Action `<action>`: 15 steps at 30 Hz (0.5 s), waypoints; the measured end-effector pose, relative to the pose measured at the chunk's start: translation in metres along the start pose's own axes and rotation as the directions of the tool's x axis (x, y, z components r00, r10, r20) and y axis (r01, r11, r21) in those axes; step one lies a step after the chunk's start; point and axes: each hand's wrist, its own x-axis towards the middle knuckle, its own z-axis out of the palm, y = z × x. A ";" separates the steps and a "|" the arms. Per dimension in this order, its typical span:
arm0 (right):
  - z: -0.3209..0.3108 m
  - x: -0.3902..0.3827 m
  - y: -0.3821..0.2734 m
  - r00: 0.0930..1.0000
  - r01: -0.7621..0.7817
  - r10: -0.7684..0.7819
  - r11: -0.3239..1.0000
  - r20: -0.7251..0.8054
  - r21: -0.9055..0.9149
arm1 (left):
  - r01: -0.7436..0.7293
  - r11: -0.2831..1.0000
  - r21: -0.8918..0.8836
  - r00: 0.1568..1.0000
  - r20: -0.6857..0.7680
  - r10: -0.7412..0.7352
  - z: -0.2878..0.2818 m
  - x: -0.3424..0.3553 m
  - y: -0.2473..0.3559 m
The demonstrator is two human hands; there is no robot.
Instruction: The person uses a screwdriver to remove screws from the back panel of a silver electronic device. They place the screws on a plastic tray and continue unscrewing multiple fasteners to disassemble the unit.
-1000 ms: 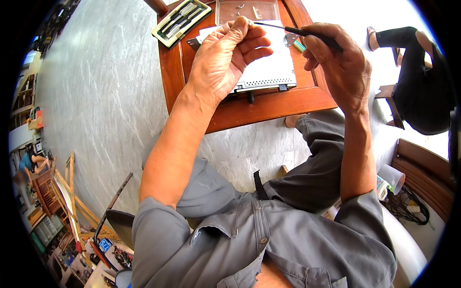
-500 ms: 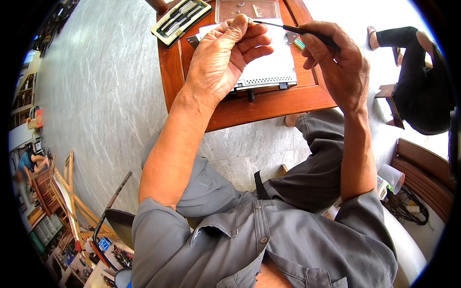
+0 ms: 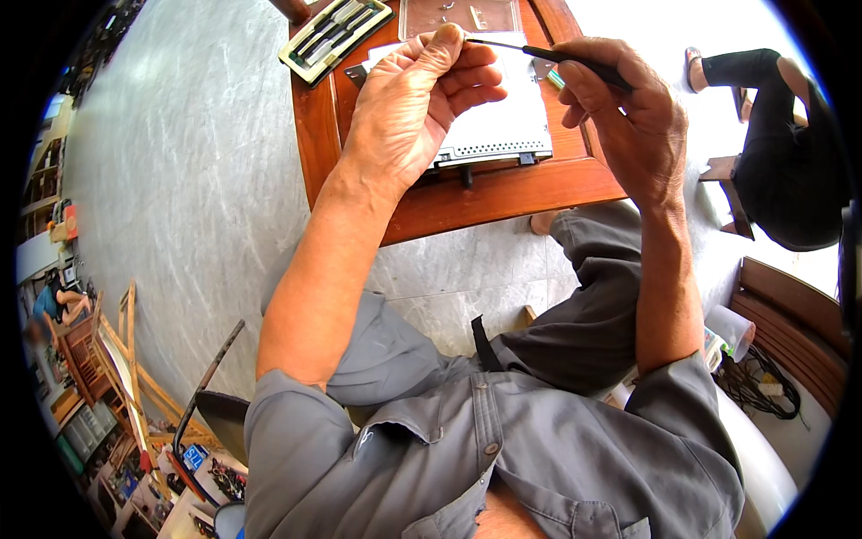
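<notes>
My left hand (image 3: 404,117) is raised over the table, thumb and index finger pinched together, the other fingers loosely curled. What they pinch is too small to make out. The tip of a thin screwdriver (image 3: 539,56) touches or nearly touches those fingertips. My right hand (image 3: 624,103) grips its black handle, holding the shaft roughly level and pointing left. Beneath both hands lies a flat white metal device (image 3: 503,126), with a row of holes along its near edge and metal tabs at its sides. My left hand hides part of it.
The device rests on a reddish wooden table (image 3: 530,193). At its far left is an open case (image 3: 337,40) of black-handled tools; a clear tray (image 3: 458,16) with small metal parts lies at the back. A person in black (image 3: 781,153) sits at the right.
Both hands keep the same grip and pose. The whole view has shifted very slightly, with the table and hands a little further left and up in the picture.
</notes>
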 end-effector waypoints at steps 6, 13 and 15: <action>0.000 -0.001 0.005 0.998 0.063 -0.064 0.996 -0.009 -0.064 | -0.024 0.997 0.072 0.999 -0.041 0.027 0.003 0.000 0.000; 0.004 -0.001 0.000 0.991 0.131 -0.136 0.979 -0.020 -0.159 | -0.051 0.987 0.153 0.990 -0.120 0.070 0.005 0.001 -0.003; 0.007 -0.002 -0.002 0.994 0.094 -0.101 0.984 -0.039 -0.153 | -0.055 0.983 0.173 0.986 -0.145 0.081 0.006 0.002 -0.005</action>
